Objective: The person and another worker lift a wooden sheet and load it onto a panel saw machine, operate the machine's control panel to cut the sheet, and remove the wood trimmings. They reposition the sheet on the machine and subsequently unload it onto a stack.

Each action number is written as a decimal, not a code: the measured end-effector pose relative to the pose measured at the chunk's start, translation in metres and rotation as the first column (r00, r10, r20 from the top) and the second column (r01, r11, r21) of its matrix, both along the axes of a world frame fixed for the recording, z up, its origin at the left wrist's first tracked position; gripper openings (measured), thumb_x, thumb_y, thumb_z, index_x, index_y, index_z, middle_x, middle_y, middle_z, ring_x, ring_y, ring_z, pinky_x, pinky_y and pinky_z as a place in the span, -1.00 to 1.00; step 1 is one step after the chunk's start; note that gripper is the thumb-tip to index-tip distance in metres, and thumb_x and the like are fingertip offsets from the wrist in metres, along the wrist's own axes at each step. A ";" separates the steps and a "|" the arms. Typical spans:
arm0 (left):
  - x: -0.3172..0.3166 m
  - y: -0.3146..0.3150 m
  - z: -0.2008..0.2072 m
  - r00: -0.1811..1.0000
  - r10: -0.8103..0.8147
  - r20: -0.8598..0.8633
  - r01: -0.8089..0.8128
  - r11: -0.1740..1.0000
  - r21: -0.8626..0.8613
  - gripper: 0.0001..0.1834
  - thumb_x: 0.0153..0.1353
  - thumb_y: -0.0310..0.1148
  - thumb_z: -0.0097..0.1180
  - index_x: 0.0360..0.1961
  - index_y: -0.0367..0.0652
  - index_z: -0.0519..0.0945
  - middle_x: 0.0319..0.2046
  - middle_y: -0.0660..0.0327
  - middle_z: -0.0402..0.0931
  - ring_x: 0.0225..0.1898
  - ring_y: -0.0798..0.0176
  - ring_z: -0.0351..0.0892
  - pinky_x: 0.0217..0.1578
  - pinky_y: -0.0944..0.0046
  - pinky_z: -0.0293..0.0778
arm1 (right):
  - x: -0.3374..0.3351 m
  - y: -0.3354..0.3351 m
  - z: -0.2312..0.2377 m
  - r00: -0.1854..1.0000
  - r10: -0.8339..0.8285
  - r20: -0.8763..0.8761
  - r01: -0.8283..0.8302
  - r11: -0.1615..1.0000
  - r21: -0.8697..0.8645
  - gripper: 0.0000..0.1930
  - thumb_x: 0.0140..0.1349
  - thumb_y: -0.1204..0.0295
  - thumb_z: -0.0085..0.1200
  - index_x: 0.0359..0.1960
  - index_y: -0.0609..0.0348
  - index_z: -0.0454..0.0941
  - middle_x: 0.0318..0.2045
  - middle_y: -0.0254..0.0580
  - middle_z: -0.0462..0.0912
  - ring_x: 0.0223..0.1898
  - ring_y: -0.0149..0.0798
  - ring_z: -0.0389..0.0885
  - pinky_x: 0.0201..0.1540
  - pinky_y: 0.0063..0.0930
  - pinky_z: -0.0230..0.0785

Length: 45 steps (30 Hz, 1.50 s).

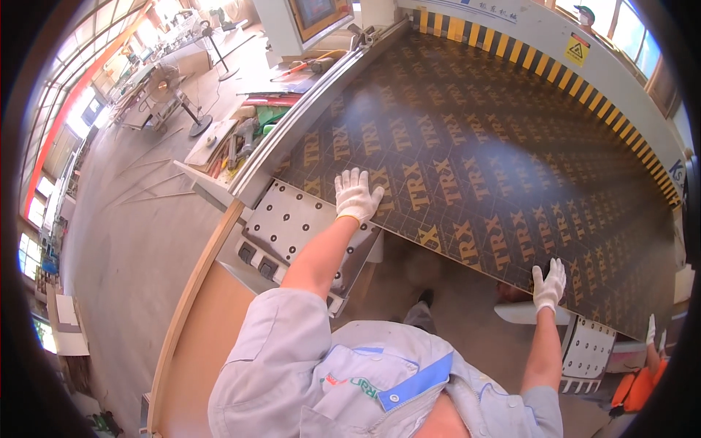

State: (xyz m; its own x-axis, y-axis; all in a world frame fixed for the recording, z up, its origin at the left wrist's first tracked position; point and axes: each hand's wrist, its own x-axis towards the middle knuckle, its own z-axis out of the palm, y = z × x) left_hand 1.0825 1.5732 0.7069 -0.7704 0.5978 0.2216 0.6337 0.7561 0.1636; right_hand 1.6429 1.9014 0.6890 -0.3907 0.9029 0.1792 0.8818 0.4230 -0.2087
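Note:
A large dark brown panel (pixel 467 168), printed all over with yellow lettering, lies on the machine and fills the upper right of the head view. My left hand (pixel 358 195), in a white glove, rests with spread fingers on the panel's near left edge. To the right, my right hand (pixel 549 285), gloved the same way, lies flat at the near edge with its fingers stretched out. Neither hand grips anything. Beneath the left forearm is a light support table (pixel 281 223) dotted with round black spots. A similar support table (pixel 590 347) stands below the right hand.
Along the far side runs a machine beam with yellow-black stripes (pixel 504 47). A co-worker's gloved hand (pixel 651 328) touches the panel at the far right, near orange clothing (pixel 637 390). A wood-edged board (pixel 193 306) stands at left. Tools and scraps (pixel 241 146) lie beside the guide rail.

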 end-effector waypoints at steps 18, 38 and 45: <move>0.003 0.001 0.005 1.000 -0.001 0.021 0.001 1.000 0.012 -0.10 0.57 0.26 0.09 0.67 -0.19 0.44 0.71 -0.05 0.28 0.76 -0.21 0.09 0.77 -0.28 -0.15 | 0.000 -0.004 0.007 1.000 -0.001 -0.004 0.001 1.000 -0.015 -0.17 0.54 -0.09 0.27 0.62 0.27 0.49 0.72 0.12 0.37 0.75 0.21 0.21 0.81 0.04 -0.04; 0.127 0.132 0.120 0.884 -0.302 0.356 0.453 0.741 -0.496 -0.50 0.44 -0.04 0.11 0.12 -0.09 0.91 0.08 -0.06 0.88 0.14 -0.19 0.88 0.16 -0.19 0.72 | 0.017 -0.003 0.015 0.996 0.089 0.028 -0.088 0.995 -0.037 -0.12 0.61 -0.15 0.14 0.67 0.34 0.37 0.74 0.24 0.29 0.77 0.30 0.13 0.83 0.15 -0.17; 0.442 0.187 0.334 0.164 -0.986 -0.008 0.956 0.157 0.250 -0.77 0.25 -0.12 0.38 -0.42 -0.02 0.79 -0.41 0.16 0.74 -0.22 -0.04 0.88 -0.33 -0.04 0.71 | 0.041 -0.006 0.014 0.990 0.133 0.054 -0.136 0.989 0.056 -0.24 0.66 0.05 0.10 0.71 0.28 0.31 0.66 0.31 0.35 0.74 0.28 0.20 0.77 0.10 0.07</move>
State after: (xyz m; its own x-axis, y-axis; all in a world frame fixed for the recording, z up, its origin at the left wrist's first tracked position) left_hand 1.5241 1.7604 1.0406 0.3906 0.8430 0.3698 0.7862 -0.5145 0.3424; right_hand 1.6837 1.8950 0.7034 -0.5180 0.8296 0.2083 0.8246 0.5491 -0.1363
